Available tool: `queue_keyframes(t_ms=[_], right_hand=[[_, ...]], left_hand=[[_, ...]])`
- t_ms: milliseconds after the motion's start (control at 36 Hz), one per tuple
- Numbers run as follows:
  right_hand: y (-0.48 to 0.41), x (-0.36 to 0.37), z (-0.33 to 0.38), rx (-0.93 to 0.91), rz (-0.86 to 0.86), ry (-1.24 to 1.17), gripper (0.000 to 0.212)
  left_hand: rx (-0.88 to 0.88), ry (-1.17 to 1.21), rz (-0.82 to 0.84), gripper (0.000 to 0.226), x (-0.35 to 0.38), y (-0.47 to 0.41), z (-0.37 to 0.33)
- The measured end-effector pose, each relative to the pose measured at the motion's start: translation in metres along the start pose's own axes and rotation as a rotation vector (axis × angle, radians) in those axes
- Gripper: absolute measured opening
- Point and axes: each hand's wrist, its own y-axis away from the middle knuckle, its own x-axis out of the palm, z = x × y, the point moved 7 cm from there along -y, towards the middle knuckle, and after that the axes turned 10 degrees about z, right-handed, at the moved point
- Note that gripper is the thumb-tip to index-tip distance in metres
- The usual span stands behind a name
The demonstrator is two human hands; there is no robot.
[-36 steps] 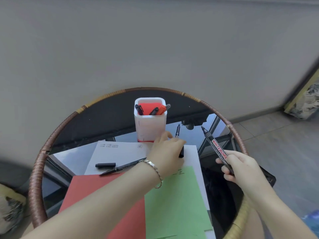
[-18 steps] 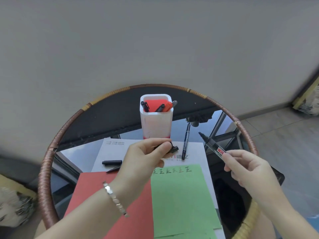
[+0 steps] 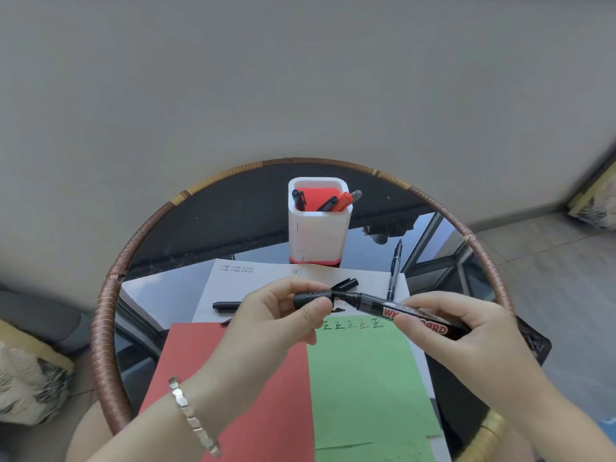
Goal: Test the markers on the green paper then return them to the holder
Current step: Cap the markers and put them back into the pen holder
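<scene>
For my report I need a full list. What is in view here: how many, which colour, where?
round glass table: one, brown woven rim, under everything.
white square plastic holder: one, red inside, far side.
pens: about four, black and orange, in holder.
white printed sheet: one, before holder.
red paper sheet: one, near left.
green paper sheet: one, near right, marks along top.
thin black pen: one, right of holder.
loose black cap: one, on white sheet.
black whiteboard marker: one, red-white label, above papers.
black marker cap: one, at marker's tip.
left hand: pinches marker cap.
right hand: grips marker.
</scene>
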Motion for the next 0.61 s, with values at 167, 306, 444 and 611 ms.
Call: queue_keyframes(t_ms=[167,306,444,611], right_hand=[[-0.001,0.008,0.005,-0.085,0.088,0.214,0.014],[-0.004,0.015,0.011,-0.163,0.145,0.39,0.042],[-0.003,0.015,0.017,-0.239,0.082,0.373,0.041],[0.0,0.012,0.012,-0.154,0.118,0.121,0.033]], left_hand=[[0.035,-0.247,0.082,0.01,0.008,0.001,-0.006],[0.061,-0.346,0.154,0.012,0.015,0.001,-0.01],[0.147,-0.396,0.15,0.016,0.015,0.003,-0.014],[0.375,-0.591,0.175,0.021,0.021,0.008,-0.02]])
